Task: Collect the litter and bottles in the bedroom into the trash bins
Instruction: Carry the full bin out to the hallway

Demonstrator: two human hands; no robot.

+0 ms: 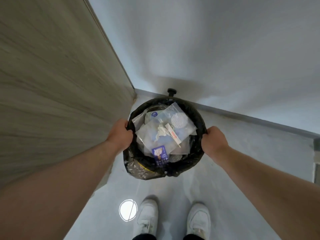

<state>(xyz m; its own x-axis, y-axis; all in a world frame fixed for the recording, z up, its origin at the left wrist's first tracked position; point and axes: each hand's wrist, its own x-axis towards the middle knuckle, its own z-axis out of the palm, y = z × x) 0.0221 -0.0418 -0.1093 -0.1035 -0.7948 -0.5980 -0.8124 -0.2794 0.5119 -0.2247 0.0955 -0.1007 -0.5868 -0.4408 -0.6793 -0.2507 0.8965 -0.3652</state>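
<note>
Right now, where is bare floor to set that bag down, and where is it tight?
Bare floor lies between the bin bag and your shoes, and to the bag's right along the grey skirting. Tight: the corner behind it, between wood panel and wall, with a black stopper.

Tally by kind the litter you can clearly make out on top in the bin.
Crumpled white tissue: 1
Paper-sleeved stick: 1
Purple printed packet: 1
Round white pad: 1
Total: 4 in the bin bag; the overlapping clear plastic bags can't be counted.
</note>
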